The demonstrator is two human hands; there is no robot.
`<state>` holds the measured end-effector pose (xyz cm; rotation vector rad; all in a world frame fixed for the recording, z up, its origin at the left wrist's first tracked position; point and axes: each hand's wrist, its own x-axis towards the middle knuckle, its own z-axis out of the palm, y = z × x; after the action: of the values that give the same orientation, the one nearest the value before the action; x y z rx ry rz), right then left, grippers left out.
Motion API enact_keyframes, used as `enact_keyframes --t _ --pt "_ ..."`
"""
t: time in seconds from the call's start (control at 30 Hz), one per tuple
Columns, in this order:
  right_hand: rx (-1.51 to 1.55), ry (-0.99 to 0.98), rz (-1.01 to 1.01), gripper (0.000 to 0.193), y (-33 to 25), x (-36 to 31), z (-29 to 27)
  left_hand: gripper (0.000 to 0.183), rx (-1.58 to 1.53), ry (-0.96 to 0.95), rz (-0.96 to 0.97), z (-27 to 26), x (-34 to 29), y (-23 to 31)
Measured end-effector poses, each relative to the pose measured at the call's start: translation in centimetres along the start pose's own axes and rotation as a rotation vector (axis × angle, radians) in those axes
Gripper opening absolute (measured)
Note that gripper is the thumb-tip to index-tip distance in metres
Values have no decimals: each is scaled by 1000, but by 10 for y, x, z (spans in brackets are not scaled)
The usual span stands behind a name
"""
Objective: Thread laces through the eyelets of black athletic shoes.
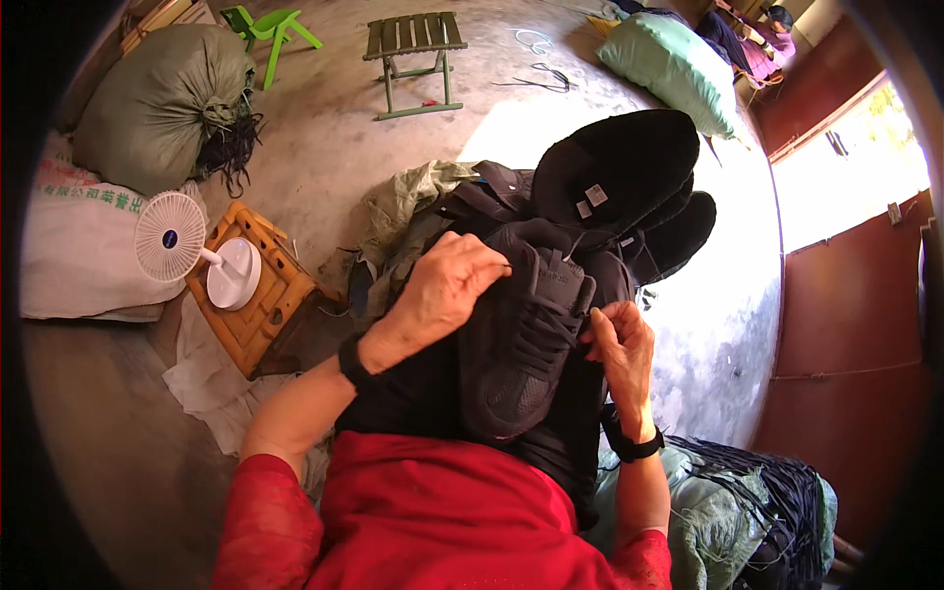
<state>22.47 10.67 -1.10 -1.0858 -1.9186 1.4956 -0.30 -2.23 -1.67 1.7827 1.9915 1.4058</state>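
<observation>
A black lace-up shoe (pixel 526 339) lies on my lap, toe toward me, its dark laces crossed over the tongue. At the left of its collar, my left hand (pixel 442 290) is closed in a pinch, with a small dark bit at the fingertips. My right hand (pixel 621 346) pinches beside the eyelet edge on the shoe's right. What either pinch holds is too small and dark to tell apart from the shoe. Just beyond, more black shoes (pixel 619 172) are piled, one with its sole side up and small white labels on it.
On the left, a white fan (pixel 172 238) stands on a bamboo stool (pixel 246 339) near stuffed sacks (pixel 162 103). Ahead is a folding stool (pixel 415 39). Black laces (pixel 777 482) lie over a pale green sack at lower right. Another person (pixel 767 44) sits at the far right.
</observation>
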Motion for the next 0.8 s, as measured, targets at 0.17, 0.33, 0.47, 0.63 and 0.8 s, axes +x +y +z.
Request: enact_keyframes --t 0.17,0.33,0.47,0.63,0.8 --pt "18 19 -69 12 3 -4 -1 12 -118 77 -95 8 -9 15" --pt "86 6 -46 18 13 -5 -6 20 -182 149 -124 10 -14 23" --pt "112 33 -87 15 10 -4 0 19 -296 213 -283 15 -17 26" --pt "123 -50 18 12 1 -4 -6 12 -252 177 -238 13 -18 25" --pt "-174 -14 -74 11 -12 -3 -4 8 -166 168 -170 14 -14 28"
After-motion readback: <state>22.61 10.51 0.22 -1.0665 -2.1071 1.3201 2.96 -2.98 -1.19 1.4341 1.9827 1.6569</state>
